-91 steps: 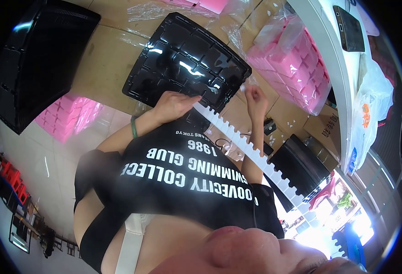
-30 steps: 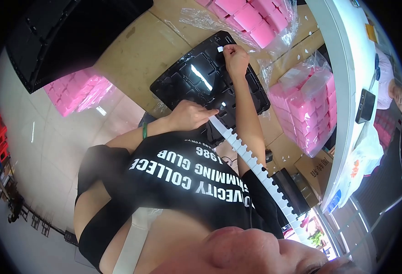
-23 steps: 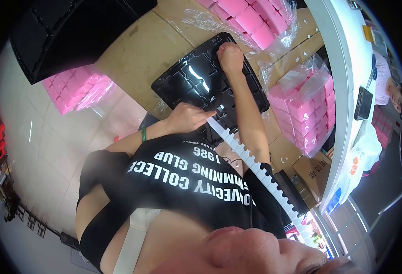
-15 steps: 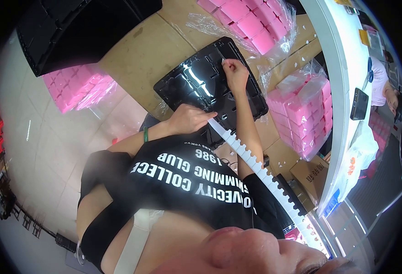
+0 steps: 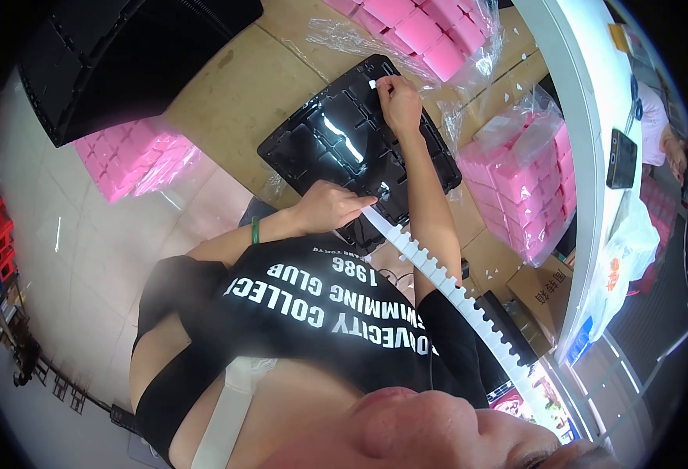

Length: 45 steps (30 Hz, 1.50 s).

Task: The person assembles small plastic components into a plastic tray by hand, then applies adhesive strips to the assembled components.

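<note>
A glossy black plastic tray (image 5: 313, 133) with moulded compartments lies in front of me. My left hand (image 5: 330, 208), a green bangle on its wrist, is closed at the tray's near edge. It pinches the end of a long white strip (image 5: 438, 273) with notched edges, which runs past my right forearm toward the lower right. Over the tray's far end, my right hand (image 5: 401, 102) is closed, its thumb and fingers pinching a small white piece (image 5: 373, 84). Whether that piece touches the tray is hard to tell.
Pink foam blocks in clear plastic stand behind (image 5: 438, 47), to the right (image 5: 520, 187) and to the left (image 5: 129, 160). Large black trays (image 5: 125, 62) are at the upper left. A white table edge (image 5: 575, 102) carries a phone (image 5: 622, 160). A cardboard box (image 5: 538, 295) sits below it.
My right hand has moved slightly away from me, toward the tray's far edge, and the white piece in it shows more plainly. My left hand still holds the strip's end.
</note>
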{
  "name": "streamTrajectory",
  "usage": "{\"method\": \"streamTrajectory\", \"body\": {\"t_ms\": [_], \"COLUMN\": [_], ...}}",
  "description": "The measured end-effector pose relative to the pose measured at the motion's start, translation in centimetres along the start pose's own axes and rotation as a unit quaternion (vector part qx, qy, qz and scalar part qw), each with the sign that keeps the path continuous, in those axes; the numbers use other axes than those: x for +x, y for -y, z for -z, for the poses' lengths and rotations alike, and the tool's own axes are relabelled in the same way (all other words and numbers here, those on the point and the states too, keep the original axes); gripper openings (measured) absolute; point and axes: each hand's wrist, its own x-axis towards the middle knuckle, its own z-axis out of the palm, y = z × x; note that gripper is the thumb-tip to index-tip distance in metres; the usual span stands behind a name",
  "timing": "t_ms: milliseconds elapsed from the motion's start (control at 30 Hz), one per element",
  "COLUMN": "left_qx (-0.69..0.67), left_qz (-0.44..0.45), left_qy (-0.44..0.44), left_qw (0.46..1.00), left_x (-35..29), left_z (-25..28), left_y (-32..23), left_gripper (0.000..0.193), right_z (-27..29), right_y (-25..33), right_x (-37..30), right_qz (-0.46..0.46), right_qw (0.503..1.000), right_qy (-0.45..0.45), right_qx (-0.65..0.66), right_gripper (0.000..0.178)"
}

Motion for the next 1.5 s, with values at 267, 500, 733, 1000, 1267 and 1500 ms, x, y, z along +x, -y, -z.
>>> {"method": "streamTrajectory", "body": {"t_ms": [267,500,733,1000,1267,1500], "left_qx": [-0.007,-0.046,-0.065,-0.045,-0.211,-0.528], "left_qz": [0.034,0.037,0.039,0.027,0.040,-0.218], "left_qy": [-0.044,-0.022,0.004,0.028,0.193,0.149], "left_qw": [0.998,0.998,0.997,0.998,0.958,0.807], "left_x": [0.1,1.3,1.3,2.5,7.6,17.3], "left_z": [0.9,1.3,1.1,2.0,-4.9,-13.3], "left_y": [1.8,2.5,2.6,1.8,-2.9,-18.2], "left_gripper": [0.028,0.028,0.029,0.021,0.017,0.024], "right_z": [-1.9,-1.2,-2.3,2.3,14.4,18.0], "right_y": [0.5,0.1,0.8,1.7,-7.8,-1.3], "right_x": [0.3,0.5,0.7,-4.2,-37.0,-49.3], "right_qz": [-0.097,-0.078,-0.075,-0.089,-0.212,-0.507], "right_qw": [0.995,0.997,0.992,0.994,0.960,0.825], "right_qy": [0.004,0.016,-0.004,0.002,-0.123,0.043], "right_qx": [-0.033,-0.026,-0.103,0.056,-0.135,-0.246], "right_gripper": [0.012,0.012,0.011,0.005,0.015,0.024]}}
